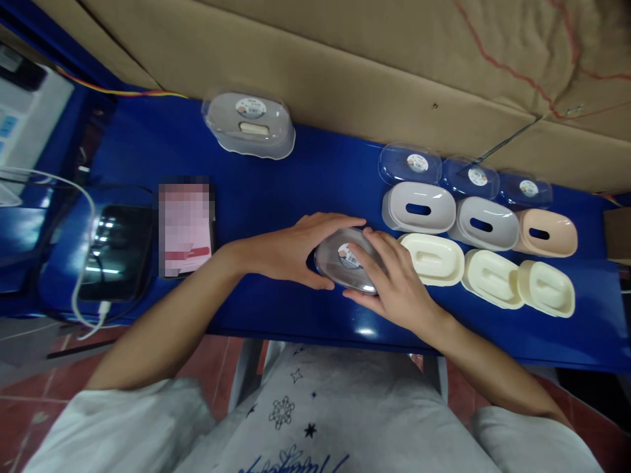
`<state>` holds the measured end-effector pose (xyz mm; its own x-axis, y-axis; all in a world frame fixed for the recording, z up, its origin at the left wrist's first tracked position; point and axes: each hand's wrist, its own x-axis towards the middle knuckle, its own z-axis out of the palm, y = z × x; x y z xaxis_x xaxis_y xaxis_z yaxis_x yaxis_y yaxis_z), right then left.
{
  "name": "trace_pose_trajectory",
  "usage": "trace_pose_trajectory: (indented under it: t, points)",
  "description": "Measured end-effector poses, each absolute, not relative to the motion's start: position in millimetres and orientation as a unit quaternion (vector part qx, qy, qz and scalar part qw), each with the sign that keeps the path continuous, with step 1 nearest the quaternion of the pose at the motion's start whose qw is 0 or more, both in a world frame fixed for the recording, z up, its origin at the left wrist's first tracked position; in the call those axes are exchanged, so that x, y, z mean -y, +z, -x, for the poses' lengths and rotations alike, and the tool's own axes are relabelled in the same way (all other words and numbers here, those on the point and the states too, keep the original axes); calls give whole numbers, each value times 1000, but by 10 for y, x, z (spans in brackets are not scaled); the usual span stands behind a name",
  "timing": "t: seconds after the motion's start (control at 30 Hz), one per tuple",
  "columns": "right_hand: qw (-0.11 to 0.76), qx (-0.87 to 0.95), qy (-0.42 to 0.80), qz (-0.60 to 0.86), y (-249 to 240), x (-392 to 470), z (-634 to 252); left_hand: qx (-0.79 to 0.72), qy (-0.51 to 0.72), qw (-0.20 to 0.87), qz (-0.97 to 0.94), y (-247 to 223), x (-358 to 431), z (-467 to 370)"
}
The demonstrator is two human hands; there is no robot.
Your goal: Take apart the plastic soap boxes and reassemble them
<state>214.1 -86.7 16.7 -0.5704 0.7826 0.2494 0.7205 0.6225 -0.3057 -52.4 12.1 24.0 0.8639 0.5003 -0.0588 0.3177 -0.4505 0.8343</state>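
Observation:
A small oval plastic box with a clear lid and a round sticker lies between my two hands over the blue table. My right hand grips it from the right, fingers across the lid and thumb along the near edge. My left hand curves around its left end, with thumb and fingers spread wide apart; a gap shows between palm and box. Right beside my right hand stands a cream oval base, and a grey slotted tray sits behind that. The underside of the box is hidden.
On the right are clear lids, another grey tray, a peach tray and cream bases. An assembled box stands at the back left. Nearer left lie a phone and a black device with a white cable.

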Motion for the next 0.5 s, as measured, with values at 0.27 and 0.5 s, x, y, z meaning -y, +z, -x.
trace_pose_trajectory:
  t: [0.27,0.5]
  points:
    - [186,884,79,421,153,832,-2160,-268,63,395,-876,287,-64,417]
    - [193,885,76,417,149,818,-2165,-277,42,356,-892,331,-46,407]
